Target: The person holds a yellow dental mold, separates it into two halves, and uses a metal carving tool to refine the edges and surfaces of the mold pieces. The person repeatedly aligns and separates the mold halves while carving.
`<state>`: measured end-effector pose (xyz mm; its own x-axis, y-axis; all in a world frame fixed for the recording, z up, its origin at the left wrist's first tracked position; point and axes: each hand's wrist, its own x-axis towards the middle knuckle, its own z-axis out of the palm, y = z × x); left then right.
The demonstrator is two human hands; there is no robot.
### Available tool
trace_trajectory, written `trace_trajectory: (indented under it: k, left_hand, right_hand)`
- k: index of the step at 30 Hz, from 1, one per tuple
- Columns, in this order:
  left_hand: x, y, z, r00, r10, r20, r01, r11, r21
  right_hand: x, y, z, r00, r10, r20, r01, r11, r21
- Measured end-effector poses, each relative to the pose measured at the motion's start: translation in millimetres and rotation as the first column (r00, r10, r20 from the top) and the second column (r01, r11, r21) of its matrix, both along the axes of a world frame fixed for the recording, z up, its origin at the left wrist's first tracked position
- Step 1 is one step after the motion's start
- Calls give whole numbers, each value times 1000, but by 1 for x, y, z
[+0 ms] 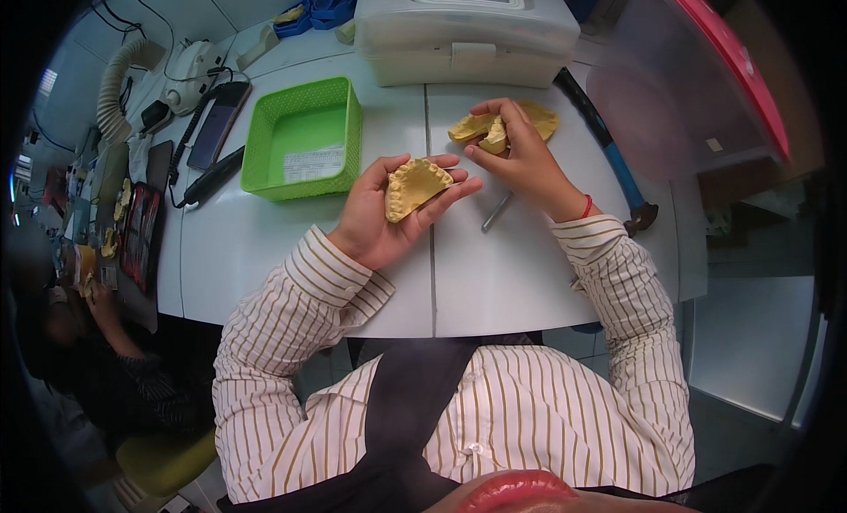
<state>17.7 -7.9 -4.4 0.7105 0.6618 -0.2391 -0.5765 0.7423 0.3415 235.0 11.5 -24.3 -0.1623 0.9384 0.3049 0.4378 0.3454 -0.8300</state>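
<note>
Yellow plaster jaw cast [413, 187] is lying cupped in my left hand [384, 217] at frame centre, while my right hand [520, 156] is pinching a second cast [483, 129] upper right on the tabletop [494, 275].

- The place looks like a dental laboratory, set up on a white worktable [494, 284].
- Yellow plaster casts of teeth [415, 187] lie on the worktable and in the person's hands.
- A green plastic basket [304, 138] stands left of the casts; a clear plastic case [468, 32] sits behind them.
- A ribbed suction hose [119, 81] and a white bench machine [190, 72] stand at the worktable's far left.
- A hammer with a blue handle [613, 160] lies right of the casts.
</note>
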Motion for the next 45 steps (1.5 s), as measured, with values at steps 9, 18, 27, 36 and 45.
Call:
trace_trajectory:
  k: [9,18,27,36,45]
  left_hand:
    - [-3,5,-8,945,45,-325,68,943,327]
    - [-1,11,-13,902,44,-430,150,901,406]
    - [8,14,3,860,189,-474,157,786,598]
    - [37,100,110,770,637,-31,-52,112,992]
    - [-24,224,189,372,848,376,-902,427,-70]
  right_hand:
    - [-20,14,-11,995,-2,100,-14,986,166]
    - [-22,12,-24,944,-153,293,77,963,257]
    - [-21,16,-27,947,-70,315,6,980,199]
    - [20,28,-1,918,-98,383,-36,944,328]
    - [48,18,13,728,153,668,-328,934,144]
